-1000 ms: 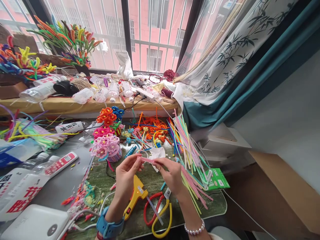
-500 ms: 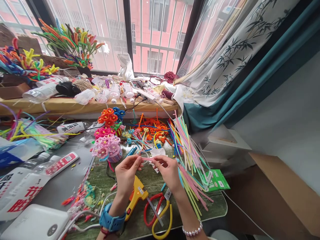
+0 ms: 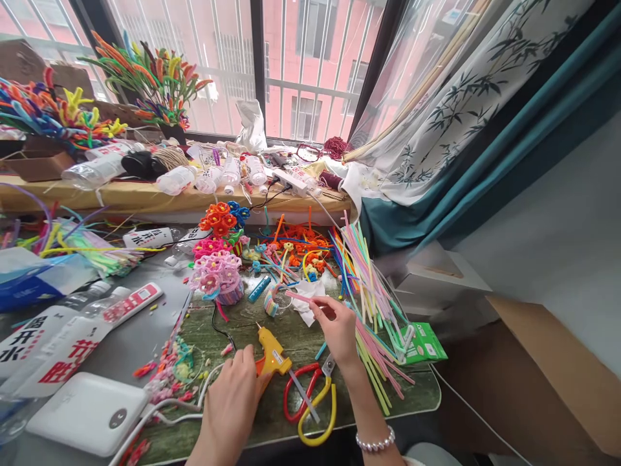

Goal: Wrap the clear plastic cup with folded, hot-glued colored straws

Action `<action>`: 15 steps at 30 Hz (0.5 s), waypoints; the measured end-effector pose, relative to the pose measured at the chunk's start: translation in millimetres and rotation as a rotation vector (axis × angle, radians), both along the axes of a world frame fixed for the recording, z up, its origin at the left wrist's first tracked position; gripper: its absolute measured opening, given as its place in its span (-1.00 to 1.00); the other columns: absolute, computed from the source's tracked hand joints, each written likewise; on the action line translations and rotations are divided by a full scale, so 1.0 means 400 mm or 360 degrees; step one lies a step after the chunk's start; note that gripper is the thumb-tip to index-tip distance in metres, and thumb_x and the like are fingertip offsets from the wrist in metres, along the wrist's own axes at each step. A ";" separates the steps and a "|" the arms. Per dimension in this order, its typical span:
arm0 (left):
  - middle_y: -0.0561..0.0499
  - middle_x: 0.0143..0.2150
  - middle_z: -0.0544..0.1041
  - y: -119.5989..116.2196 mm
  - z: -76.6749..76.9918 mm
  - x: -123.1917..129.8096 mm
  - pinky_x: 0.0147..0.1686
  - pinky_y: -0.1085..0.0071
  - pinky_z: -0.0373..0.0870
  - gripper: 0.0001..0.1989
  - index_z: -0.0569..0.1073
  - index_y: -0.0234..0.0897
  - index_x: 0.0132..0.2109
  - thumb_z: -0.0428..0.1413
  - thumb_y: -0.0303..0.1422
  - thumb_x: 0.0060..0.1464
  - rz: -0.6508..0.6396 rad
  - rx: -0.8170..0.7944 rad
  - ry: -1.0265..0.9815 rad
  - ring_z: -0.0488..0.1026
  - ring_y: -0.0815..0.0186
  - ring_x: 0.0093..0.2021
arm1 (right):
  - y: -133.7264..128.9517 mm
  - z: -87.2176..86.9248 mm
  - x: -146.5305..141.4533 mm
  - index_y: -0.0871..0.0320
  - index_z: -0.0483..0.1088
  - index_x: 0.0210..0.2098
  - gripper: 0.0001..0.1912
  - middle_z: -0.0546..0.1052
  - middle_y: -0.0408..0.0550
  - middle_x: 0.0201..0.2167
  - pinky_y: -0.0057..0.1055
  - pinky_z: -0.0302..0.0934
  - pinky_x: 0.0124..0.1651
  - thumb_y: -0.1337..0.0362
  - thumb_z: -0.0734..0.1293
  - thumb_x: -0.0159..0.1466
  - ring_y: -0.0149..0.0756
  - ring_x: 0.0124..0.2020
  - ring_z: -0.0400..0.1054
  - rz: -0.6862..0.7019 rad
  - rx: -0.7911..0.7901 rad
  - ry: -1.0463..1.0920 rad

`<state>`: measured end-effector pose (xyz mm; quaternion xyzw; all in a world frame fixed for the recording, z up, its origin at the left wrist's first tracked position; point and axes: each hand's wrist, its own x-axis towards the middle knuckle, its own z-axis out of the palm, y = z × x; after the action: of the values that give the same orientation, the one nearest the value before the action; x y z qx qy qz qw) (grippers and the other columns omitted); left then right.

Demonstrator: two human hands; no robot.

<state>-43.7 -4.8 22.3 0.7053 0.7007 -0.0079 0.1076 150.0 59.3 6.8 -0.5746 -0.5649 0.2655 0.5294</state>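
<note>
My right hand point(image 3: 336, 330) pinches one end of a short pink pipe cleaner piece point(image 3: 297, 296), which points left over a scrap of white paper point(image 3: 310, 312). My left hand point(image 3: 231, 395) is closed around the handle of a yellow hot glue gun point(image 3: 272, 353), hiding most of the grip. The gun's nozzle points up and away, and a clear glue stick point(image 3: 305, 398) sticks out of its back end. Between my hands lie scissors point(image 3: 317, 404) with one red and one yellow handle loop. Beyond the paper sits a small pastel striped piece point(image 3: 270, 303).
Pipe cleaner flowers point(image 3: 218, 272) stand at the board's back left. Bundled pipe cleaners point(image 3: 366, 285) and a green packet point(image 3: 424, 343) lie at right. A white power bank point(image 3: 90, 414), its cables and bottles point(image 3: 72, 343) occupy the left. Colourful scraps point(image 3: 177, 372) litter the board's edge.
My left hand has let go of the pink pipe cleaner and moved down onto the glue gun's handle. My right hand keeps the pink piece. The view has shifted slightly left.
</note>
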 end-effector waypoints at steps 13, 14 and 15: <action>-0.18 -0.34 0.57 -0.050 -0.085 0.046 -0.24 0.21 0.48 -0.63 0.51 -0.52 -0.04 -0.10 -0.68 0.11 -0.0165 0.0128 0.0240 0.58 0.08 -0.28 | -0.011 -0.006 -0.004 0.17 0.55 -0.30 -0.83 0.63 -0.03 -0.38 -0.41 0.36 -0.40 0.21 0.35 0.27 -0.29 -0.51 0.47 0.0032 0.0076 -0.0082; -0.17 -0.35 0.57 -0.051 -0.088 0.043 -0.27 0.26 0.48 -0.62 0.51 -0.51 -0.07 -0.12 -0.69 0.08 -0.0146 0.0126 0.0183 0.58 0.11 -0.30 | -0.011 -0.004 -0.001 0.17 0.55 -0.30 -0.84 0.63 -0.03 -0.38 -0.42 0.36 -0.40 0.22 0.35 0.27 -0.29 -0.51 0.47 0.0032 0.0078 -0.0086; -0.16 -0.34 0.57 -0.053 -0.092 0.036 -0.30 0.31 0.48 -0.61 0.50 -0.50 -0.07 -0.13 -0.70 0.06 -0.0131 0.0139 0.0111 0.59 0.14 -0.32 | -0.010 -0.001 0.002 0.17 0.55 -0.31 -0.84 0.63 -0.03 -0.38 -0.42 0.35 -0.41 0.23 0.35 0.27 -0.30 -0.52 0.47 0.0028 0.0081 -0.0092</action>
<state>-29.3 -26.0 -14.5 0.7368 0.6740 -0.0063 0.0518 150.9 55.1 6.2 -0.5634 -0.5916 0.2391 0.5248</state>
